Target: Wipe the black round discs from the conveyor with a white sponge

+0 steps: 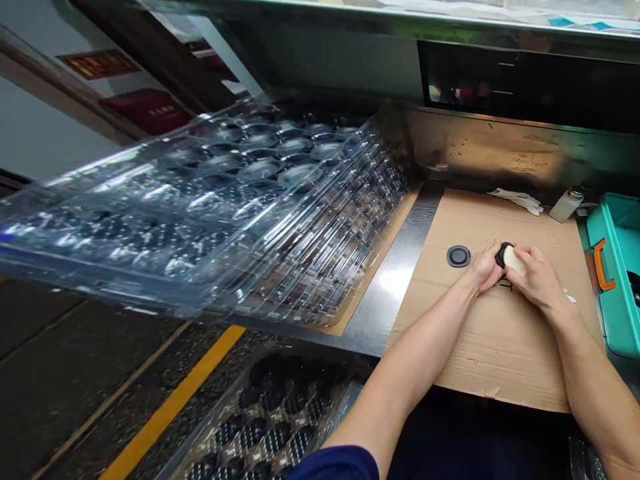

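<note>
Black round part (501, 252) gripped at mid-bench, just above the cardboard sheet (500, 347), between both hands. Left hand (483, 268) closed on its near-left edge, fingers curled tight, thumb on top. Right hand (537, 277) wrapped around a pale pad (515, 261), fingers folded narrow over it, pad pressed against the right side of the part. Hands touching each other around the two pieces. Just left of the left hand, flat on the cardboard and apart from the fingers: a second dark disc (459, 256) with a raised rim. Farther back on the sheet, a crumpled white cloth (517, 199) and, near it, a small clear bottle (567, 204), tilted. At the right edge, a teal bin (620, 320) with an orange handle (601, 265). To the left, a tall stack of clear plastic trays (225, 213), slanting across the steel bench edge. Lower down, close to the body, another tray of dark round parts (280, 413); beside that, a yellow floor line (175, 403).
</note>
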Tool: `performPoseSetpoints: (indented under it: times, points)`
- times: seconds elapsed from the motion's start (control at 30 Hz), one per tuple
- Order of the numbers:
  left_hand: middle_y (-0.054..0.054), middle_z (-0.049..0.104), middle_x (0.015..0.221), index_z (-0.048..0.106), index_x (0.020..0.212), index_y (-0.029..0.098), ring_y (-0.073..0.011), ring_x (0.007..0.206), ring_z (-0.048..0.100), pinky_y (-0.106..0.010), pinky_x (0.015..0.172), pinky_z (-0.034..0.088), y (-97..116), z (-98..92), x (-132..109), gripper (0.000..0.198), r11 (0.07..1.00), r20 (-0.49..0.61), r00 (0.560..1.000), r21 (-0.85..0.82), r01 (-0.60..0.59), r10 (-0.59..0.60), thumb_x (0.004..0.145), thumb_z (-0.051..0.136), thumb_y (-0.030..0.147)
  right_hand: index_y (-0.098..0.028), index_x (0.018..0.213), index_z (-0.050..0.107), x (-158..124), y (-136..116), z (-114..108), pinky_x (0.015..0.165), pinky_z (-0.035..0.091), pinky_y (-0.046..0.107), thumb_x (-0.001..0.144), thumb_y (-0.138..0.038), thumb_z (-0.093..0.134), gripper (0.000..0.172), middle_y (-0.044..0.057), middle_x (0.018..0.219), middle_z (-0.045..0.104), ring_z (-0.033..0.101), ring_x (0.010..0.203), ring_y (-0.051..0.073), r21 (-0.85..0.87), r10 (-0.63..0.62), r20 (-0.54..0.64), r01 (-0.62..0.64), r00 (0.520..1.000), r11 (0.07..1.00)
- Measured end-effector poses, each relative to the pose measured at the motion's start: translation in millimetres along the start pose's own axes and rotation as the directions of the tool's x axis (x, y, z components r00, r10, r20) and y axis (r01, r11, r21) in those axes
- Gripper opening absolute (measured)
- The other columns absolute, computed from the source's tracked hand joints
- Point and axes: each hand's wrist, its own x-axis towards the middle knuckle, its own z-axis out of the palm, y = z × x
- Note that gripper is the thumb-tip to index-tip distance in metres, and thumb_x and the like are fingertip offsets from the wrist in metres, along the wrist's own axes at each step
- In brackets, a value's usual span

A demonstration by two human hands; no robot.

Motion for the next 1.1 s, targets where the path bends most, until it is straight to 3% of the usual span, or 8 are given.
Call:
performPoseSetpoints:
  times: [0.1, 0.27, 0.43, 0.57, 0.67, 0.9, 1.0, 1.1]
  points:
    - [-0.017, 0.078, 0.107, 0.074, 0.102, 0.011, -0.0279, 0.114, 0.073, -0.043, 0.111, 0.051, 1, -0.6, -1, 0.044, 0.999, -0.007, 0.999, -0.014, 0.043, -0.043, 0.106, 0.046, 0.044, -0.023, 0.123, 0.069, 0, -9, 6, 0.087, 0.054, 0.036, 0.093, -0.04, 0.061, 0.036, 0.011, 0.117, 0.064, 0.064, 0.099, 0.025, 0.053, -0.071, 0.086, 0.067, 0.994, 0.996]
    - [-0.015, 0.079, 0.103, 0.073, 0.096, 0.012, -0.0242, 0.112, 0.073, -0.039, 0.11, 0.051, -1, 1.7, -4, 0.046, 0.998, -0.016, 0.999, -0.048, 0.045, -0.046, 0.11, 0.037, 0.038, -0.021, 0.134, 0.065, 4, -10, 15, 0.088, 0.054, 0.039, 0.096, -0.04, 0.056, 0.043, 0.014, 0.122, 0.061, 0.062, 0.106, 0.029, -0.067, 0.102, -0.091, -0.108, 0.991, 0.992]
    - [-0.014, 0.079, 0.101, 0.073, 0.101, 0.011, -0.0241, 0.11, 0.073, -0.04, 0.11, 0.052, -8, 1.1, -3, 0.046, 0.999, -0.037, 0.999, 0.004, 0.034, -0.033, 0.11, 0.037, 0.037, -0.017, 0.14, 0.061, 7, -17, 16, 0.088, 0.052, 0.041, 0.101, -0.038, 0.048, 0.046, 0.018, 0.125, 0.06, 0.058, 0.109, 0.033, -0.199, 0.196, -0.071, -0.207, 0.978, 0.958]
    - [-0.014, 0.079, 0.1, 0.072, 0.099, 0.011, -0.0231, 0.109, 0.073, -0.038, 0.11, 0.052, -10, -1.6, -2, 0.043, 1.0, -0.055, 0.998, 0.021, 0.01, -0.009, 0.11, 0.04, 0.037, -0.014, 0.143, 0.058, 3, -28, 14, 0.089, 0.051, 0.041, 0.103, -0.036, 0.047, 0.047, 0.019, 0.125, 0.058, 0.057, 0.109, 0.033, -0.241, 0.196, -0.013, -0.193, 0.981, 0.951]
    - [-0.013, 0.078, 0.096, 0.071, 0.094, 0.011, -0.0226, 0.107, 0.074, -0.038, 0.109, 0.053, -9, -2.1, -2, 0.042, 1.0, -0.079, 0.997, 0.023, -0.007, 0.009, 0.109, 0.041, 0.036, -0.013, 0.142, 0.058, 0, -34, 17, 0.089, 0.051, 0.041, 0.103, -0.035, 0.047, 0.046, 0.02, 0.123, 0.058, 0.056, 0.11, 0.033, -0.255, 0.253, -0.044, -0.256, 0.966, 0.932]
    - [-0.016, 0.077, 0.113, 0.071, 0.106, 0.011, -0.0247, 0.119, 0.071, -0.04, 0.11, 0.053, -2, -0.9, -8, 0.044, 1.0, -0.056, 0.998, 0.011, 0.012, -0.012, 0.11, 0.037, 0.039, -0.015, 0.144, 0.057, -3, -39, 16, 0.089, 0.052, 0.039, 0.102, -0.032, 0.051, 0.045, 0.019, 0.125, 0.059, 0.059, 0.108, 0.031, -0.234, 0.23, 0.046, -0.214, 0.972, 0.948]
    - [-0.017, 0.077, 0.115, 0.071, 0.102, 0.011, -0.0251, 0.119, 0.071, -0.04, 0.11, 0.053, -2, -1.7, -8, 0.043, 0.999, -0.06, 0.998, 0.011, 0.036, -0.036, 0.109, 0.04, 0.04, -0.017, 0.144, 0.057, -4, -38, 10, 0.092, 0.051, 0.038, 0.102, -0.033, 0.053, 0.045, 0.016, 0.126, 0.058, 0.058, 0.109, 0.029, -0.199, 0.119, 0.143, -0.09, 0.983, 0.976]
    - [-0.016, 0.077, 0.112, 0.071, 0.099, 0.011, -0.024, 0.117, 0.071, -0.039, 0.11, 0.052, -3, -3.4, -6, 0.043, 1.0, -0.071, 0.997, 0.023, 0.01, -0.008, 0.109, 0.039, 0.038, -0.016, 0.138, 0.061, -6, -37, 8, 0.095, 0.05, 0.039, 0.101, -0.027, 0.053, 0.04, 0.017, 0.124, 0.059, 0.057, 0.111, 0.03, -0.239, 0.161, 0.082, -0.137, 0.984, 0.961]
